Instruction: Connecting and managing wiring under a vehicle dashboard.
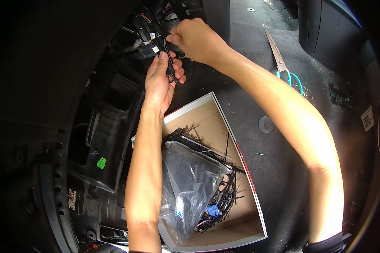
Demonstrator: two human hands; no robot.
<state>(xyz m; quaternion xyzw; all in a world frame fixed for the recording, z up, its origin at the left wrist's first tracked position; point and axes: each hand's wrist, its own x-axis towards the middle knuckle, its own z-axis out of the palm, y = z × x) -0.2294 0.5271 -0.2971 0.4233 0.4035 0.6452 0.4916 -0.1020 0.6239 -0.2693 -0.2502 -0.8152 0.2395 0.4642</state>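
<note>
My left hand (159, 82) is closed round a folded bundle of thin black cable (170, 72), with the thumb on top. Just above and to its right, my right hand (194, 39) has its fingers pinched on a loop of the same black cable. Beyond my fingers the cable runs up to a wiring harness (145, 31) with black parts, small white tags and a few coloured wires. My right fingertips are partly turned away, so their exact grip is hard to see.
Below my hands an open cardboard box (236, 145) holds a clear plastic bag (190, 181) and many loose black cable ties (226, 194). Teal-handled scissors (278, 59) lie on the dark carpet to the right. A black plastic trim panel (107, 130) lies at the left.
</note>
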